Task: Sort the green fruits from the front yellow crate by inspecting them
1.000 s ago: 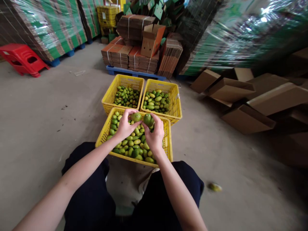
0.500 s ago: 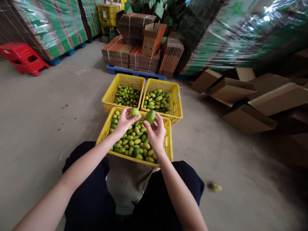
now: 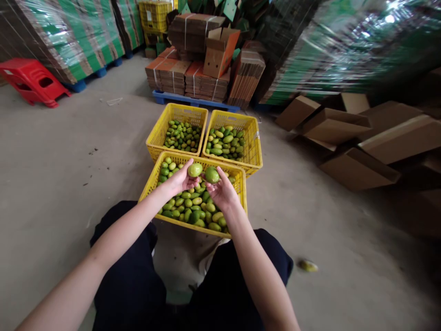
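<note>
My left hand holds a yellow-green fruit, oval and smooth, between thumb and fingers. Close beside it, a darker green fruit rests in my right hand, its end turned toward me. Both hands are above the near yellow crate, which holds many loose green fruits of the same look; their exact kind I cannot tell. Behind it stand two more yellow crates, the left one and the right one, each partly filled with similar fruits.
Flattened cardboard boxes are stacked on a blue pallet behind the crates. Open cartons lie at the right. A red stool is at the left. One fruit lies on the floor near my right knee.
Both hands have lowered slightly and turned the two fruits, so other sides of them face me. The same fruits stay in my fingers.
</note>
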